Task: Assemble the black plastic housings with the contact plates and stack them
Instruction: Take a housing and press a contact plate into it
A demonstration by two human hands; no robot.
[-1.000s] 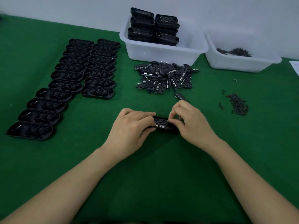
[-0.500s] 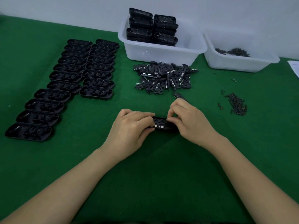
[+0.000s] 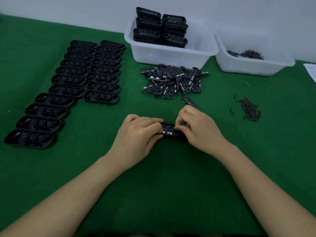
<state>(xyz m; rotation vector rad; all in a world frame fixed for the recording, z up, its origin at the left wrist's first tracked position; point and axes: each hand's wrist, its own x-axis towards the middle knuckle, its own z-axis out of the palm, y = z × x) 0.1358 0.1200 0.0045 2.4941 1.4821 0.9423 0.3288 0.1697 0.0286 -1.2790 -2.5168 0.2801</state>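
Note:
A black plastic housing [image 3: 170, 130] with a contact plate in it lies on the green table between my two hands. My left hand [image 3: 138, 134] grips its left end with curled fingers. My right hand [image 3: 199, 129] pinches its right end, fingertips on the plate. A heap of loose contact plates [image 3: 172, 81] lies behind, with one single plate [image 3: 189, 102] just beyond my right hand. Two rows of empty housings [image 3: 71, 82] lie at the left. Stacked housings [image 3: 160, 26] fill the white bin [image 3: 171, 55].
A second white bin [image 3: 253, 65] at the back right holds small dark screws [image 3: 246, 54]. More loose screws [image 3: 249, 109] lie on the cloth at the right. A white paper [image 3: 311, 69] shows at the right edge. Green cloth [image 3: 162, 185] covers the table.
Both hands stay on the housing; the right fingers have shifted slightly on the plate. Nothing else moved.

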